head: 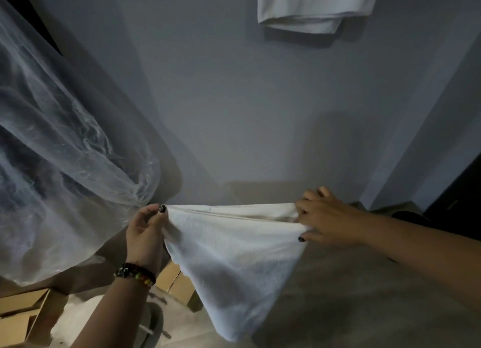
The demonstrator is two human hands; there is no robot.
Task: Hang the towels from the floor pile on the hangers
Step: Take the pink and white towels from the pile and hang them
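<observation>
- I see the left hand (145,233) and the right hand (322,222) holding a white towel (234,256) stretched between them, low before the wall (234,100); fingers of each pinch a top corner
- one towel (312,6) hangs high on the wall, so part looks done; its hanger is out of view
- I judge this towel waits hanging; pale cloth (78,319) beside the boxes (20,319) may be the pile

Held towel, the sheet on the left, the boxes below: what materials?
Held towel: looks like white terry cotton, matte; nubby pile, flat woven band along the top edge stretched between left hand and right hand.
Sheet: thin clear plastic film, probably; see-through, glossy creases.
Boxes: brown cardboard, matte; folded flaps.
</observation>
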